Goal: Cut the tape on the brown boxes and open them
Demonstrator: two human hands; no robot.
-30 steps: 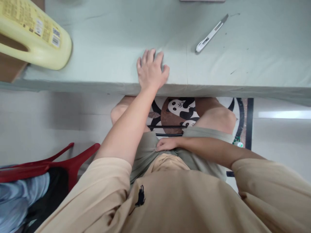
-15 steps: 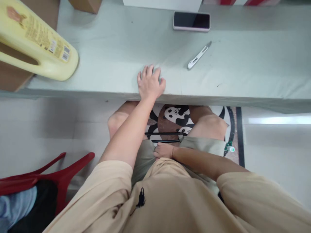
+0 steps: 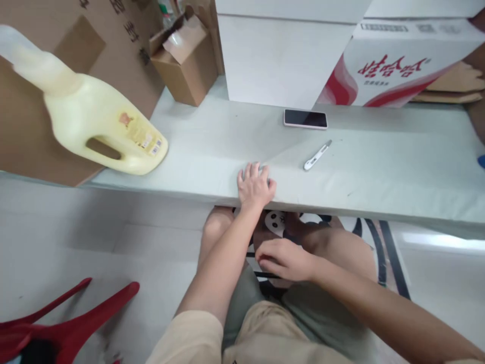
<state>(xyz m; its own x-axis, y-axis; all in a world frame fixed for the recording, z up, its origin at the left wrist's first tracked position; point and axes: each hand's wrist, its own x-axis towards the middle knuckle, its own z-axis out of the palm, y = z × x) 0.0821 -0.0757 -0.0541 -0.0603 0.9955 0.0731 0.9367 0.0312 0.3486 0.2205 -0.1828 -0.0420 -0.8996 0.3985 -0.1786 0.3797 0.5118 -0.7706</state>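
My left hand lies palm down on the near edge of the pale green table, fingers spread and holding nothing. My right hand hovers below the table edge above my lap, fingers loosely curled, with nothing visible in it. A white utility knife lies on the table to the right of my left hand. A phone with a dark screen rests flat behind the knife.
A yellow plastic jug with a handle lies on its side at the table's left. Cardboard boxes and a white and red carton line the back. A red chair stands at the lower left. A panda-patterned mat shows under the table.
The view has tilted up, bringing the boxes at the back into sight. My right hand has risen from my lap and moved forward. My left hand stays on the table edge.
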